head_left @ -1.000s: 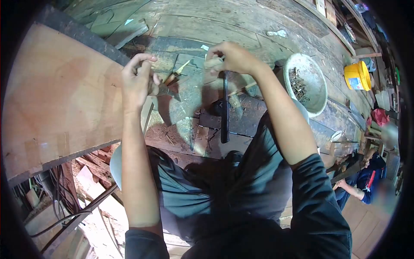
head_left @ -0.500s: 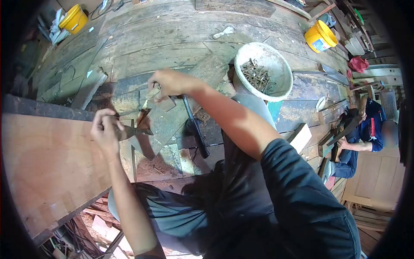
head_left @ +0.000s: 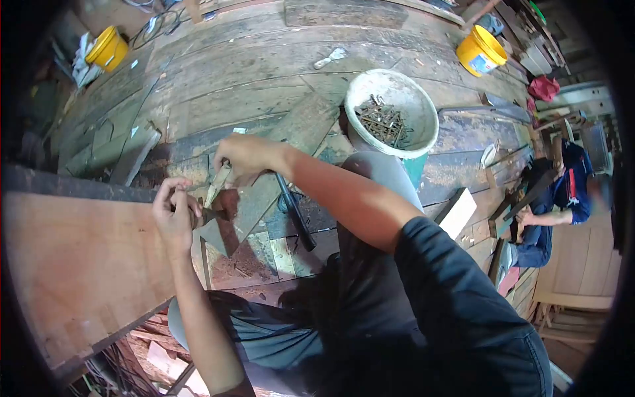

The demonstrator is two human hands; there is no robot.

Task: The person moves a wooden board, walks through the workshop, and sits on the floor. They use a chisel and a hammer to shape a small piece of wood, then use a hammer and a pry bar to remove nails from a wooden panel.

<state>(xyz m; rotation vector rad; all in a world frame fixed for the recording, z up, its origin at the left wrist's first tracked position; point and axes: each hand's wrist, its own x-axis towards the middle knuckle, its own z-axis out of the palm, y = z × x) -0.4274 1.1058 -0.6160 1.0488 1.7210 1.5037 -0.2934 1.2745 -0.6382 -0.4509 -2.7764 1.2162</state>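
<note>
My left hand (head_left: pixel 173 215), beside the edge of a wooden panel (head_left: pixel 86 245), has its fingers curled around a putty knife (head_left: pixel 213 216) whose dark, flared blade points right. Just above and to the right, my right hand (head_left: pixel 245 159) is closed on a narrow pale piece (head_left: pixel 217 184), its lower end angled down towards the putty knife. What kind of piece it is I cannot tell. Below both hands lies a grey board (head_left: pixel 254 210) on the floor. A hammer (head_left: pixel 301 221) with a black grip rests under my right forearm, its head hidden.
A whitish bucket (head_left: pixel 354 132) of rusty nails (head_left: pixel 383 122) stands beyond my right knee. Another scraper (head_left: pixel 329 58) lies on the plank floor (head_left: pixel 245 79). Yellow buckets (head_left: pixel 109 49) (head_left: pixel 479 53) stand at the back. At right, a person (head_left: pixel 562 192) handles a saw.
My left hand has shifted slightly right, closer to my right hand, and the putty knife has turned a little. My right hand moved slightly left and down, with the pale piece now pointing down-left.
</note>
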